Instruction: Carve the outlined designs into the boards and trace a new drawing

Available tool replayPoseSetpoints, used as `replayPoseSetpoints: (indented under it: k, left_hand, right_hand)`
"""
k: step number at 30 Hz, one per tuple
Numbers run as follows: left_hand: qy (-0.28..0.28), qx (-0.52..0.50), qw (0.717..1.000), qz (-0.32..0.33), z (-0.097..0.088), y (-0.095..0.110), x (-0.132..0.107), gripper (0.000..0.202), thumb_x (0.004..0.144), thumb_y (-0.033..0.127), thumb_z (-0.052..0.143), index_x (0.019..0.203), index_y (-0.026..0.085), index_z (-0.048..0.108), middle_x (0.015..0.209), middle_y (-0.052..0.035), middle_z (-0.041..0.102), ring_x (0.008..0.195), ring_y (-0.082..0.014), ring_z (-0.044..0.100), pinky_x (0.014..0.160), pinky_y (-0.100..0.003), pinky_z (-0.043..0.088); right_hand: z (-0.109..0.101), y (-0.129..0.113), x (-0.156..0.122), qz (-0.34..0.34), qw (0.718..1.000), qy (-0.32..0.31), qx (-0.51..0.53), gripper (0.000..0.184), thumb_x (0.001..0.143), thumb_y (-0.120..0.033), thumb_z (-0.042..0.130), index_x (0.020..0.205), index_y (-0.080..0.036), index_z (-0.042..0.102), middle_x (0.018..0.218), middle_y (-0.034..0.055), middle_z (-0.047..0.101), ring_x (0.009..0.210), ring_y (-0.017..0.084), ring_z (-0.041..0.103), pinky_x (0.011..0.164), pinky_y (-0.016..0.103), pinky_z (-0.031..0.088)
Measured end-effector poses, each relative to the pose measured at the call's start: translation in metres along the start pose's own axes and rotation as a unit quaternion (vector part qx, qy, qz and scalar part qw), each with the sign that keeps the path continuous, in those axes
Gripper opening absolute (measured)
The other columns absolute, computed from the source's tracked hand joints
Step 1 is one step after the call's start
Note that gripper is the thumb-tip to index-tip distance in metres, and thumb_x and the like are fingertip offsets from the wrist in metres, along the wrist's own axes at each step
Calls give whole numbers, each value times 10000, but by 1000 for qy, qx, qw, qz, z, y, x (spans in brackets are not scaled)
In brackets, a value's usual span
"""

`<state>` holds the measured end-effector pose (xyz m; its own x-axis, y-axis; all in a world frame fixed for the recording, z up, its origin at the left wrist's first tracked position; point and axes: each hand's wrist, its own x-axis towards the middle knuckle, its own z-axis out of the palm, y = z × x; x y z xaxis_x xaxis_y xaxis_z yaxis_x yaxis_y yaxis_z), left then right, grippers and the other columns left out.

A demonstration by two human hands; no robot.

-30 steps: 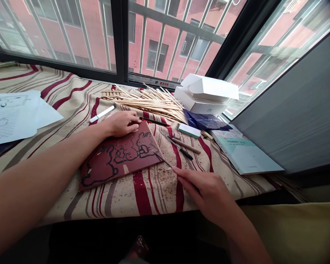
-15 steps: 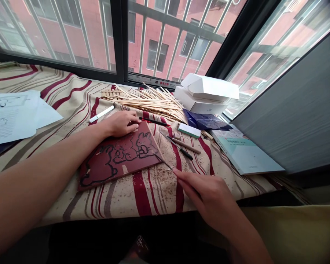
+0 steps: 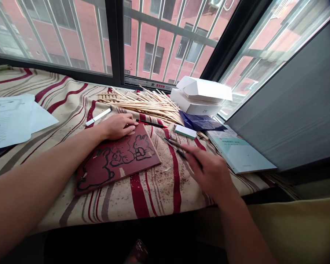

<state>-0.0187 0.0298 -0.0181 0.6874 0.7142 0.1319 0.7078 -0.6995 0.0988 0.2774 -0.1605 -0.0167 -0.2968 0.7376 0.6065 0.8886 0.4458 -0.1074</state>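
A dark red carving block (image 3: 99, 172) lies on the striped cloth (image 3: 143, 194), with a black-outlined drawing of rabbit-like figures on it. My left hand (image 3: 117, 126) rests flat on its far corner, gripping nothing. My right hand (image 3: 209, 172) is blurred by motion, hovering over a wooden-handled tool (image 3: 176, 144) and a black-handled tool (image 3: 180, 154) to the right of the block. Whether it holds anything cannot be seen. Wood shavings are scattered across the cloth around the block.
A pile of thin wooden sticks (image 3: 145, 104) and white boxes (image 3: 196, 97) stand by the window. Nearby lie a white marker (image 3: 98, 117), a red-and-black pen (image 3: 150, 123), a white-and-green eraser (image 3: 185, 132), dark blue wrapping (image 3: 198, 123), a book (image 3: 236, 154) and papers (image 3: 8, 121).
My right hand has moved from the block's near edge up and right, over the tools. The thin tool tip seen by that hand is no longer visible. My left hand stays on the block.
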Motion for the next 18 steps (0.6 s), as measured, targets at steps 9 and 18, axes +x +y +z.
replayPoseSetpoints:
  k: [9,18]
  left_hand:
    - [-3,8,1000,-4,-1,0,-1,594,965,440,322,1305,151,714,1190,-108,655,1083,-241,653,956,-340,470]
    - [2,8,1000,0,1,-2,-1,587,972,443,332,1317,154,709,1190,-114,650,1061,-237,654,946,-337,472]
  right_hand:
    - [13,32,11,29,988,-73,-136,290,1006,-229,541,1222,-133,708,1096,154,708,1038,327,654,884,429,519]
    - [19,14,6,25,982,-150,-116,245,1002,-214,546,1199,-163,682,1100,117,694,993,294,669,834,389,516]
